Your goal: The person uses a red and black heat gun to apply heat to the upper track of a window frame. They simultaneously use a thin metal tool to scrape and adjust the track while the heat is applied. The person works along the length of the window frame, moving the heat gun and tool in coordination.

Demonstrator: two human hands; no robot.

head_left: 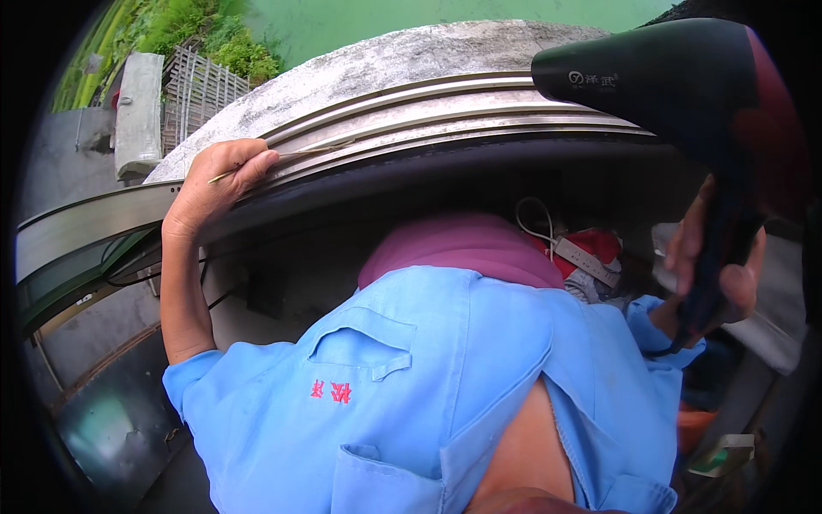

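Note:
In my left hand (224, 176) is a thin pale stick (310, 151), held in a pinch over the metal sliding track (411, 116) of a window ledge, with its length lying along the track. My right hand (715, 270) grips the handle of a black and dark red hair dryer (651, 68), raised at the right with its nozzle pointing left above the far part of the track. The dryer's dark cord runs down by my right wrist.
Beyond the track lie a weathered concrete ledge (402, 47), green water (342, 13), plants (231, 56) and a slatted rack (193, 90). Below the ledge, near my body, are a white power strip (586, 261) with red cloth and a pale board (779, 317) at the right.

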